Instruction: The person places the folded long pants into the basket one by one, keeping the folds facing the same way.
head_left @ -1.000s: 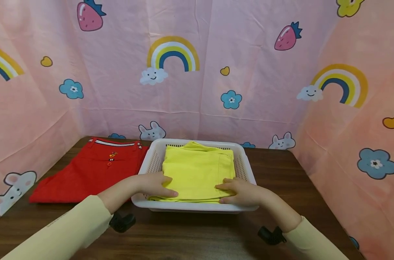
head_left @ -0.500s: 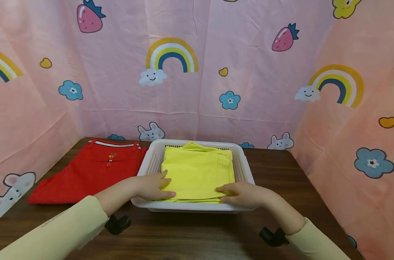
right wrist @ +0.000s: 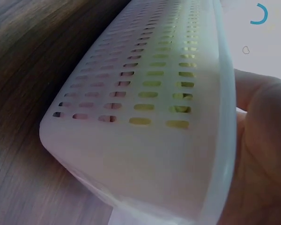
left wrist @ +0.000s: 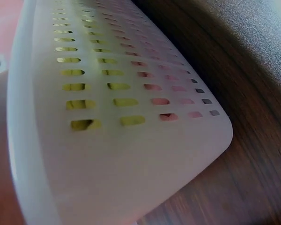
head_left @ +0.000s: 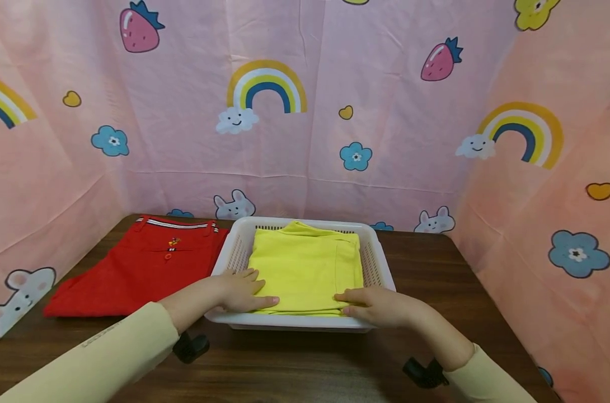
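Observation:
A folded yellow garment (head_left: 300,268), maybe trousers, fills the top of a white plastic basket (head_left: 234,252) with slotted walls. My left hand (head_left: 242,291) lies over the basket's near left corner, fingers spread on the yellow cloth. At the near right corner, my right hand (head_left: 378,305) reaches over the rim with its fingertips on the cloth. Through the slots in the left wrist view, yellow cloth shows above something pink. The right wrist view has the basket wall (right wrist: 131,150) beside part of my right hand (right wrist: 264,145); its fingertips are hidden there.
Folded red trousers (head_left: 149,268), with a striped waistband and a buttoned pocket, lie left of the basket, close against it. Beneath everything is a dark wooden table (head_left: 285,369). A pink patterned curtain (head_left: 315,140) encloses the back and both sides.
My left hand lifted slightly, then came down flatter on the yellow garment, a little further right. The right hand has barely moved. Basket and red trousers stay in place.

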`<state>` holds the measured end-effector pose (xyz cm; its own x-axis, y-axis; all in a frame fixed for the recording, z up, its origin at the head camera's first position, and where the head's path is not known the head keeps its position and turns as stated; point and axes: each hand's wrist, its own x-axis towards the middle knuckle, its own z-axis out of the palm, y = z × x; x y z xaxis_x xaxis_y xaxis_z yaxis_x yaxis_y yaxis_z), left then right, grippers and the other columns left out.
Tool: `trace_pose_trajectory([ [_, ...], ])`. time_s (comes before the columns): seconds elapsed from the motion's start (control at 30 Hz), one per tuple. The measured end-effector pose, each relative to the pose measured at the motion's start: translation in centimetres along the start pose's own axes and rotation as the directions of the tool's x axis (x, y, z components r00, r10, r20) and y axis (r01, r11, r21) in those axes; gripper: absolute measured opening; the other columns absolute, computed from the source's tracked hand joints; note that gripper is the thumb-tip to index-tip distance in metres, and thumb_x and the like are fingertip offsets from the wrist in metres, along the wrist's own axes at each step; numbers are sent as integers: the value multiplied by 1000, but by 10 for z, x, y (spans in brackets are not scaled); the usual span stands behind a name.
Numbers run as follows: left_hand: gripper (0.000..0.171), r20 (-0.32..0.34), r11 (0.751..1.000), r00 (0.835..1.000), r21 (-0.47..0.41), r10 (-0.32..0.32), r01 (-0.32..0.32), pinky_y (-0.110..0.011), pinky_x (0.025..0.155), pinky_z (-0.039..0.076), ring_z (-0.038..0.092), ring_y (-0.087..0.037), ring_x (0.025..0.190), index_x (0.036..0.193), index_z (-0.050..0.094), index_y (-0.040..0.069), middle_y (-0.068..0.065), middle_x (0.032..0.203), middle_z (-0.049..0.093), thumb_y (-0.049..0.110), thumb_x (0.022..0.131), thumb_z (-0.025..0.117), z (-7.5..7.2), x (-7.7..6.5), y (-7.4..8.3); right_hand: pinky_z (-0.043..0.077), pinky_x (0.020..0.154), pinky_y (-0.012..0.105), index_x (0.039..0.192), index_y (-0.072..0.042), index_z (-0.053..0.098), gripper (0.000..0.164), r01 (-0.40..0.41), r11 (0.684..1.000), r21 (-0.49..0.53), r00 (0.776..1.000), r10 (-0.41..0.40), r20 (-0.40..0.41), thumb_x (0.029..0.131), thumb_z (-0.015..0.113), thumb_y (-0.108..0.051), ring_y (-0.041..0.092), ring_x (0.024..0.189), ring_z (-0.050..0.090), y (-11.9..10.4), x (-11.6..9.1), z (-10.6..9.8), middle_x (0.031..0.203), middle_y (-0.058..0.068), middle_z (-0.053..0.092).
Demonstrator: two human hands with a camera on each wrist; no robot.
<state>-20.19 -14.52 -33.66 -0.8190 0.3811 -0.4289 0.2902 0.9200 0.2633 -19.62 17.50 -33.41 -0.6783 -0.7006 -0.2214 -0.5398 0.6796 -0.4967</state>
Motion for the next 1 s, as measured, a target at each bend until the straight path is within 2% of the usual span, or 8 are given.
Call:
trace_pose_trajectory([
  [0.07, 78, -22, 1000, 1000, -27, 16, -16, -61, 108, 15, 26, -36, 138, 139, 49, 4, -18, 147, 38, 63, 88, 50, -1, 0, -2, 35, 104, 47, 139, -15, 52, 44, -8, 1000, 1, 1000, 8, -10, 100, 48, -36, 25, 129, 42, 1, 0, 0, 139, 8, 50],
  [0.27, 65, -78, 989, 993, -112, 92, -100, -55, 102, 34, 45, -30, 127, 135, 55, 9, -9, 135, 53, 53, 88, 59, -1, -6, -11, 36, 103, 48, 135, -15, 56, 42, -2, 1000, 25, 998, 4, -59, 99, 52, -35, 24, 128, 44, 4, 1, 4, 136, 6, 53],
  [0.47, 58, -127, 968, 978, -166, 168, -188, -51, 98, 40, 51, -26, 116, 134, 57, 10, -6, 127, 58, 44, 87, 65, -6, -12, -22, 41, 98, 47, 132, -13, 59, 40, -1, 999, 48, 992, 7, -127, 97, 55, -33, 20, 120, 50, 3, 1, 7, 131, 4, 57],
  [0.67, 46, -212, 938, 943, -179, 257, -296, -44, 88, 49, 58, -20, 103, 125, 63, 8, -2, 114, 65, 35, 88, 67, -8, -20, -34, 45, 93, 45, 128, -7, 61, 38, 30, 997, 67, 982, -16, -188, 97, 56, -29, 20, 115, 55, -9, 1, 7, 125, 6, 61],
  [0.77, 42, -266, 935, 921, -132, 286, -328, -42, 85, 50, 59, -18, 100, 122, 66, 7, -2, 113, 66, 33, 89, 66, -8, -26, -39, 46, 91, 45, 126, -6, 62, 37, 52, 995, 89, 975, -31, -220, 97, 57, -28, 21, 113, 56, -15, 2, 7, 122, 6, 63],
  [1.0, 33, -388, 946, 878, -48, 279, -322, -45, 87, 50, 59, -21, 104, 117, 69, 10, -2, 114, 65, 26, 88, 70, -4, -41, -49, 47, 91, 41, 124, -10, 64, 33, 76, 989, 129, 954, -34, -299, 96, 59, -27, 16, 110, 58, -24, 8, 14, 117, 1, 66],
])
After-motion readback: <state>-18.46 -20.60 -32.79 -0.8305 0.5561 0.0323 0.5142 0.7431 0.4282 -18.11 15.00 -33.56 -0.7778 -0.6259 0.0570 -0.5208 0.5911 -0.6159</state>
